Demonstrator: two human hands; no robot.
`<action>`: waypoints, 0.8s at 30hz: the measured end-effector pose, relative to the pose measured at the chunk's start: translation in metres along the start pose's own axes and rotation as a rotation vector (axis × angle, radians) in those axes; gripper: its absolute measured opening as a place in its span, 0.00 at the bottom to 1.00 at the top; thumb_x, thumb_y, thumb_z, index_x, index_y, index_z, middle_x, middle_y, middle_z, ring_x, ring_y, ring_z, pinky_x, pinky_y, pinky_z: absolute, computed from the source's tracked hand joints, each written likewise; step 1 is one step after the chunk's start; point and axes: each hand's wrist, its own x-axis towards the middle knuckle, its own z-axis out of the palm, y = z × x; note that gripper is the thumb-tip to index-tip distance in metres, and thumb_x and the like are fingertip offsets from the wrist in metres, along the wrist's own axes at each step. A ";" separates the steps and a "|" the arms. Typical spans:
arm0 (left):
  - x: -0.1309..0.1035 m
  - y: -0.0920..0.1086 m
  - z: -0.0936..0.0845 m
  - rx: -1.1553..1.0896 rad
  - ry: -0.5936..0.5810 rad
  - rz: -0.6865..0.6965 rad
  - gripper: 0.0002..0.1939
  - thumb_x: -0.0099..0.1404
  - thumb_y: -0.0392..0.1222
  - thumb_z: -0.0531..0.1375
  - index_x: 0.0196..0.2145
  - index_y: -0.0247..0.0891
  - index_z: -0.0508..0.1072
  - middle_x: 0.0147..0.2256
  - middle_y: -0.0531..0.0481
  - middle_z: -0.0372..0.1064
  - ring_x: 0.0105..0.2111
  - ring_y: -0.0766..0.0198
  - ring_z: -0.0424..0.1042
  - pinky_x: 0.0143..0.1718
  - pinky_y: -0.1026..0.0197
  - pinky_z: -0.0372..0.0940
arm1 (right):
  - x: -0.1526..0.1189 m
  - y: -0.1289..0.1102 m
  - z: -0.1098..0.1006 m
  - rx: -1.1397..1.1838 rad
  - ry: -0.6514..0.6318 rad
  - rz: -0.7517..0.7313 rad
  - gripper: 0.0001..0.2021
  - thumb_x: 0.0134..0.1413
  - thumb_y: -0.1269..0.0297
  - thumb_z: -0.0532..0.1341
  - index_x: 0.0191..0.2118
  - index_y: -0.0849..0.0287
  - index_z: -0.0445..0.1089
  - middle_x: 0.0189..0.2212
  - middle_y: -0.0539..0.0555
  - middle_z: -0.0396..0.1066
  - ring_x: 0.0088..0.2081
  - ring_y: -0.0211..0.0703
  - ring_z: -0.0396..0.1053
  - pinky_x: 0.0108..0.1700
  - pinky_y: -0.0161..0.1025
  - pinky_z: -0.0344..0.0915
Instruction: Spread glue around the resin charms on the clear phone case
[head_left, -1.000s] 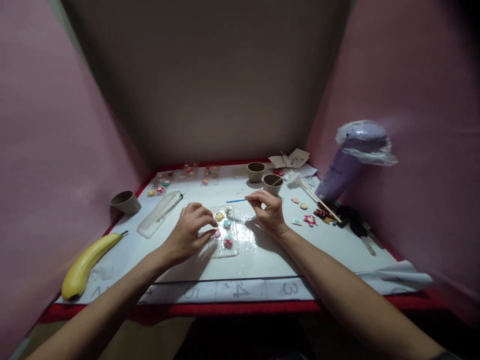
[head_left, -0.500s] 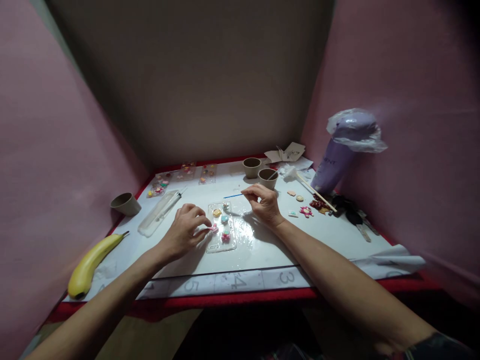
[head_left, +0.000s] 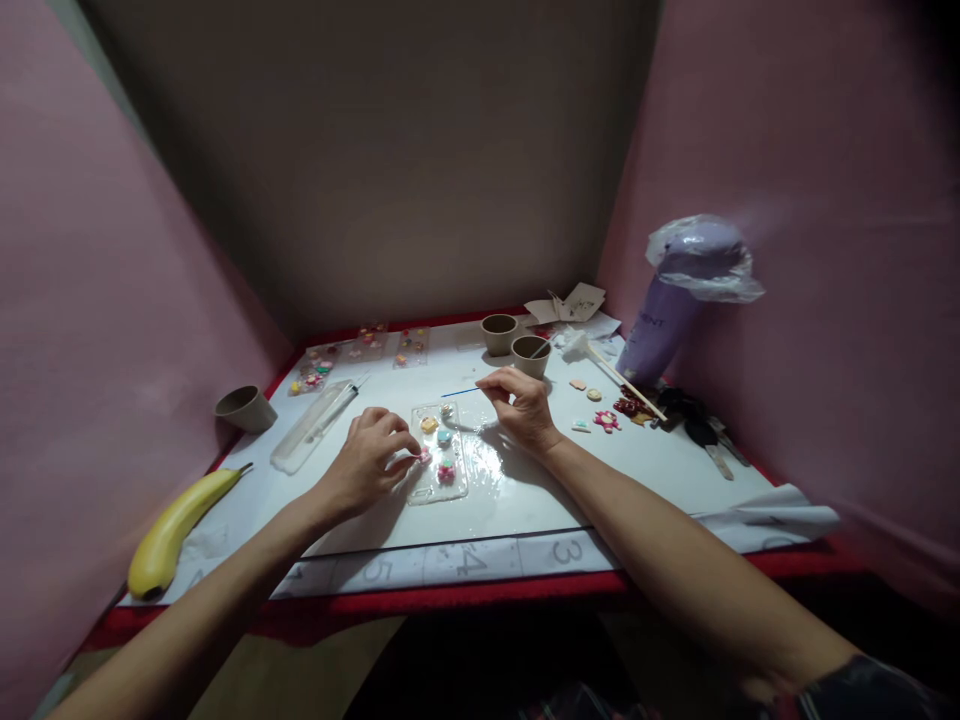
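Note:
A clear phone case lies on the white table with several small charms on it. Among these are a yellow charm, a light blue charm and a dark pink charm. My left hand reaches in from the case's left side. Its thumb and forefinger pinch a light pink charm at the case's left edge. My right hand is held above the table just beyond the case, fingers closed on a thin blue stick that points left.
Cups stand at the back; another cup is at the left. A toy banana lies front left, beside a clear tray with a brush. At right are a mallet-like wooden stick, loose charms and a purple bottle.
The whole view has shifted slightly, so everything sits a little further left. Both hands keep nearly the same pose, left at the pink charm, right with the blue stick.

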 end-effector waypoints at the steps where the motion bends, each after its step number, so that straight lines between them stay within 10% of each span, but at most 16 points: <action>1: 0.000 0.001 0.000 0.000 0.001 0.003 0.05 0.64 0.36 0.59 0.33 0.41 0.75 0.36 0.48 0.67 0.42 0.57 0.58 0.45 0.51 0.56 | 0.000 0.000 0.000 -0.001 -0.003 0.002 0.09 0.55 0.75 0.58 0.31 0.58 0.74 0.28 0.53 0.74 0.31 0.40 0.70 0.33 0.37 0.66; 24: 0.027 0.032 -0.014 0.160 -0.181 0.276 0.09 0.61 0.32 0.59 0.36 0.43 0.77 0.43 0.45 0.67 0.51 0.48 0.56 0.51 0.44 0.56 | 0.000 0.000 0.000 -0.001 -0.002 -0.001 0.09 0.55 0.76 0.59 0.31 0.58 0.75 0.28 0.53 0.74 0.31 0.41 0.70 0.33 0.38 0.66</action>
